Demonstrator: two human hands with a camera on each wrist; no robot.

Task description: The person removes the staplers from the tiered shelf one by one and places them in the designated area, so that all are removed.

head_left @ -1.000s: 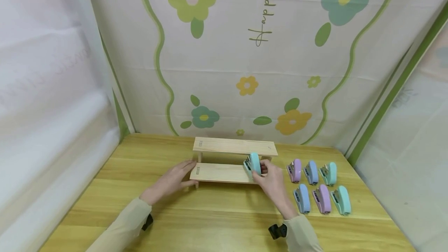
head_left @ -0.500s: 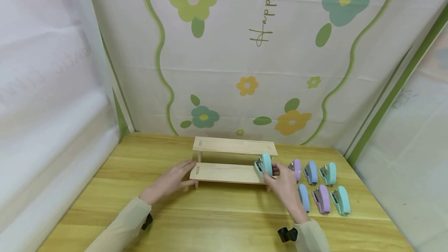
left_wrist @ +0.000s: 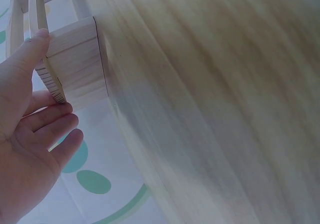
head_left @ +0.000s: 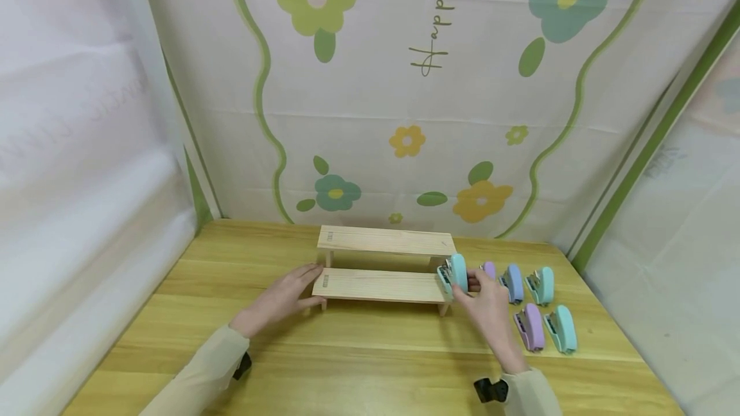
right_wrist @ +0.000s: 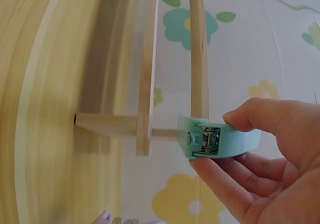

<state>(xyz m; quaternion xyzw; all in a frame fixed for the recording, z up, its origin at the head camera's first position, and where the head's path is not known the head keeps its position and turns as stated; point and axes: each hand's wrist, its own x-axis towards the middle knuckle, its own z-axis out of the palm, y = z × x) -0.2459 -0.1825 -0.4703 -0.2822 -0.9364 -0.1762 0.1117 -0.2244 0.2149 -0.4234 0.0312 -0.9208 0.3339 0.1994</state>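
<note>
A light turquoise stapler (head_left: 458, 272) is in my right hand (head_left: 490, 313), held upright over the right end of a two-tier wooden shelf (head_left: 376, 284). In the right wrist view, thumb and fingers pinch the stapler (right_wrist: 235, 141) by its rounded handle; a gap shows between its base and the lower board (right_wrist: 145, 84). My left hand (head_left: 283, 297) is at the left end of the lower board. The left wrist view has the thumb of that hand (left_wrist: 25, 149) on one side of the board's end and fingers on the other.
Right of the shelf stand a blue stapler (head_left: 513, 285), a turquoise one (head_left: 543, 286), a purple one (head_left: 530, 327) and another turquoise one (head_left: 562, 329). My right hand partly covers a second purple stapler (head_left: 488, 269). A patterned cloth (head_left: 358, 114) hangs behind the wooden table (head_left: 347, 371).
My right hand has carried the turquoise stapler to the right along the lower board to its right end, now covering the front-row blue stapler. My left hand has stayed in place.
</note>
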